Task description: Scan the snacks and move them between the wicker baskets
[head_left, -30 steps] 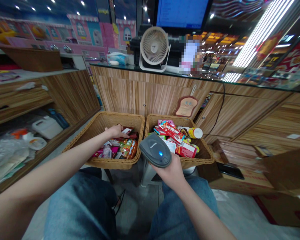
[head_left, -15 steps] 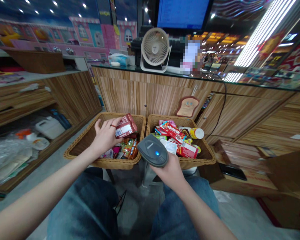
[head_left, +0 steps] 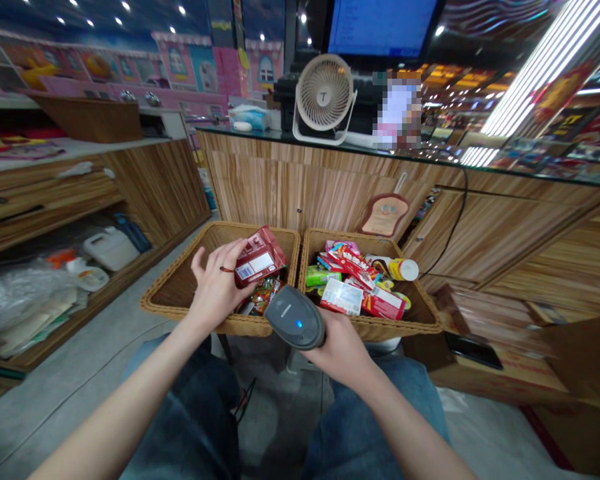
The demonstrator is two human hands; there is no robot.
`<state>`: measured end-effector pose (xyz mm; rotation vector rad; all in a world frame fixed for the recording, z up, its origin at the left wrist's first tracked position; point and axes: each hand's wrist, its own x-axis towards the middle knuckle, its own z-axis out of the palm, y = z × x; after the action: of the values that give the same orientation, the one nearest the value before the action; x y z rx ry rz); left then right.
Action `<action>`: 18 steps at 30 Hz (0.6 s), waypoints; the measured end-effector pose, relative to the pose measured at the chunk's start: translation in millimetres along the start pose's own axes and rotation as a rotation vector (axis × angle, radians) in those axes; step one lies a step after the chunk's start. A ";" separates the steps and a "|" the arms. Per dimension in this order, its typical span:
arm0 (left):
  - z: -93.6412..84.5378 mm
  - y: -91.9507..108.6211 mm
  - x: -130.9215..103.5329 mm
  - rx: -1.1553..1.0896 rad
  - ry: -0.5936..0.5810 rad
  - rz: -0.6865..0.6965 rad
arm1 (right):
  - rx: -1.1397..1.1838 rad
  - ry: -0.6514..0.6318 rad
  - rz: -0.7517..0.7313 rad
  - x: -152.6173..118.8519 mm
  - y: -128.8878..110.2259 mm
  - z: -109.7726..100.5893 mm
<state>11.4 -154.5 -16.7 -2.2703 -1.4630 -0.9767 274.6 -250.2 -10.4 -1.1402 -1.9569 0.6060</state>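
Observation:
My left hand [head_left: 219, 283] grips a dark red snack packet [head_left: 261, 257] by its left side, with a white barcode label facing up. It holds the packet over the left wicker basket [head_left: 173, 303], where a few colourful snack packs [head_left: 265, 293] lie below. In my right hand [head_left: 343, 347] is a dark grey barcode scanner [head_left: 294, 319] with a lit blue light, its head pointing left toward the packet. The right wicker basket [head_left: 427, 320] holds several snacks, among them a red packet [head_left: 353, 263], a white-and-red box [head_left: 342, 297] and a yellow-capped tube [head_left: 405, 269].
Ahead stands a wood-grain counter [head_left: 260, 180] bearing a white fan [head_left: 325, 97] and a monitor [head_left: 380, 30]. A bread-shaped hanging piece [head_left: 385, 215] is on its front. Open shelves [head_left: 50, 233] stand at left. A black phone [head_left: 474, 351] rests on cardboard boxes [head_left: 515, 373] at right.
The scanner has moved left and slightly down, closer to the packet. The packet's label now faces up more fully. The whole view has shifted a little.

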 end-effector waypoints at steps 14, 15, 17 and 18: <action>1.9 -1.5 -1.2 -0.011 -0.002 -0.009 | -0.022 0.031 -0.021 -0.2 2.7 -0.2; 1.1 -1.2 -0.9 -0.016 -0.002 -0.005 | -0.022 0.036 -0.029 -0.2 2.6 -0.6; 0.2 0.9 1.5 -0.030 -0.013 0.004 | -0.018 0.050 -0.053 -0.5 2.4 -1.7; 0.0 3.4 3.8 -0.040 -0.015 0.014 | -0.013 0.055 -0.068 -0.9 2.3 -2.2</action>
<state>15.4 -153.4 -13.8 -2.3176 -1.4442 -0.9954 277.9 -249.8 -11.1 -1.0826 -1.9474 0.5216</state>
